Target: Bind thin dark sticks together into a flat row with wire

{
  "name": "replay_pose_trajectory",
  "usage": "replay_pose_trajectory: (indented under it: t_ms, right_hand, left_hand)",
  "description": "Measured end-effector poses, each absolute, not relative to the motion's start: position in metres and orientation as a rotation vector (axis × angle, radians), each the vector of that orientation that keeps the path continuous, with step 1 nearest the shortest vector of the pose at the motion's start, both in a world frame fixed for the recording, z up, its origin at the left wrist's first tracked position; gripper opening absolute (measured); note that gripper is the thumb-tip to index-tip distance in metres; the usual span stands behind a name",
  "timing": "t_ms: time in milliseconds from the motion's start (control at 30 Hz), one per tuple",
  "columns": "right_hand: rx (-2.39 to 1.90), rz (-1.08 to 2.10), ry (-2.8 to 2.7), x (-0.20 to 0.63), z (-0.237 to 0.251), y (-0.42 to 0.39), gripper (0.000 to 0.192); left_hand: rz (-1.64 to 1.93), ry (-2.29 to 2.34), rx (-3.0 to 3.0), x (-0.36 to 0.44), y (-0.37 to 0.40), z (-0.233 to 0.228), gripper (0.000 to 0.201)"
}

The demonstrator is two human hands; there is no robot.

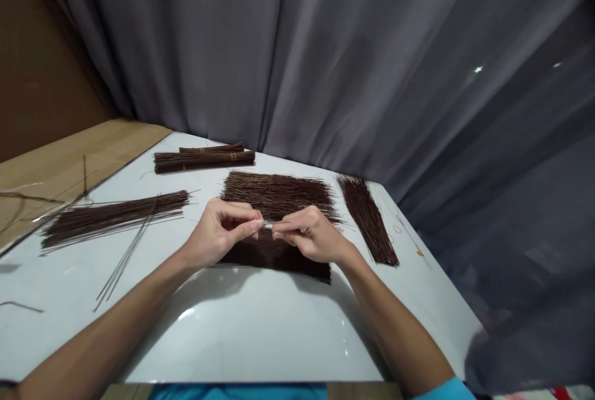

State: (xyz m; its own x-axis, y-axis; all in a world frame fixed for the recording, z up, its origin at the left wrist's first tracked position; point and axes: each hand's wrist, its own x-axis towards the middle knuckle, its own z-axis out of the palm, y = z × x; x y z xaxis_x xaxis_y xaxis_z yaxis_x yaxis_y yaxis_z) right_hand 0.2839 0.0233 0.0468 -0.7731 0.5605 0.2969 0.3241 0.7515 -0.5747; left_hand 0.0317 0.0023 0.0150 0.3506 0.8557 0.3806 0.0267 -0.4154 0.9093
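Note:
My left hand (225,229) is closed, thumb and forefinger pinched together near the middle of the table. Close beside it, my right hand (310,235) is also pinched, its fingertips turned towards the left ones. A tiny pale, shiny bit shows between the two sets of fingertips, too small to name. Both hands are over a wide mat-like layer of thin dark brown sticks (279,192). The layer's near part (279,257) is smoother and darker, with a straight front edge. My hands cover some of its middle.
Loose brown sticks (116,217) lie in a pile at the left, with several single ones beside it. Tied bundles (204,161) rest at the back. Another stick bundle (369,220) lies right, near yellow bands (419,253). A grey curtain (297,65) borders the white table (260,338).

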Motion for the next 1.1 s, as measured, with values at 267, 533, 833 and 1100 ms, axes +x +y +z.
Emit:
replay_pose_trajectory:
  t_ms: [267, 533, 833, 1100]
  right_hand:
    - [-1.041, 0.493, -2.468, 0.282, 0.026, 0.001, 0.022]
    - [-1.212, 0.413, -2.316, 0.268, -0.001, -0.01, 0.024]
    - [-1.306, -0.216, -2.575, 0.27, -0.011, -0.012, 0.016]
    - [-1.175, -0.411, -2.558, 0.281, -0.015, -0.006, 0.017]
  left_hand:
    - [1.009, 0.972, 1.7, 0.043, 0.01, -0.004, 0.034]
    - [1.039, 1.134, 1.814, 0.058, 0.009, -0.021, 0.032]
    - [0.88, 1.257, 2.134, 0.063, 0.006, -0.022, 0.022]
    - [0.815, 1.192, 2.326, 0.07, -0.003, -0.022, 0.029]
